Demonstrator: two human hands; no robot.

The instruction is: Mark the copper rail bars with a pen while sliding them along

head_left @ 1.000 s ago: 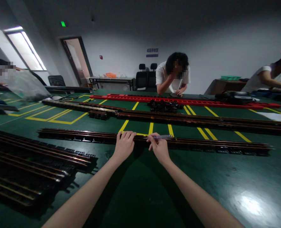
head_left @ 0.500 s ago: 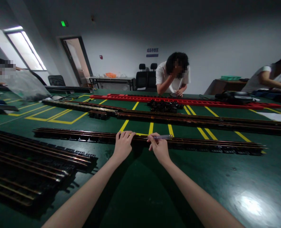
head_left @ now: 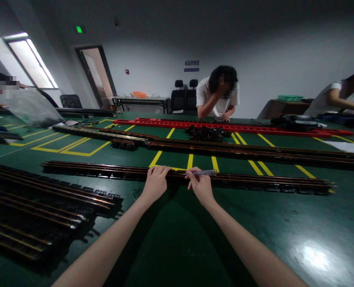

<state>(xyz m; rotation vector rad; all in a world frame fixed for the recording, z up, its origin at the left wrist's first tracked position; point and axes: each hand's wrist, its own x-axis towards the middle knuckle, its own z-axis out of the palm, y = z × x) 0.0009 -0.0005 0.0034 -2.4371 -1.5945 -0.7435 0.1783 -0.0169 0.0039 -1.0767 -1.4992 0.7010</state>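
Note:
A long black rail with copper-coloured strips along its top lies crosswise on the green table in front of me. My left hand rests on its middle, the fingers bent over the far edge. Just to the right, my right hand pinches a slim pen-like tool with a clear handle. The tool points left, its thin tip at or just above the rail; contact cannot be made out. The gap between my hands shows a short stretch of rail.
More black rails lie at the left. Beyond the held rail run another long rail, a dark pile of parts and a red slotted bar. A person leans over the far side; others work left and right.
Almost nothing differs. My left hand has shifted very slightly on the rail, its fingers a little lower and closer together; my right hand and the tool stay in place.

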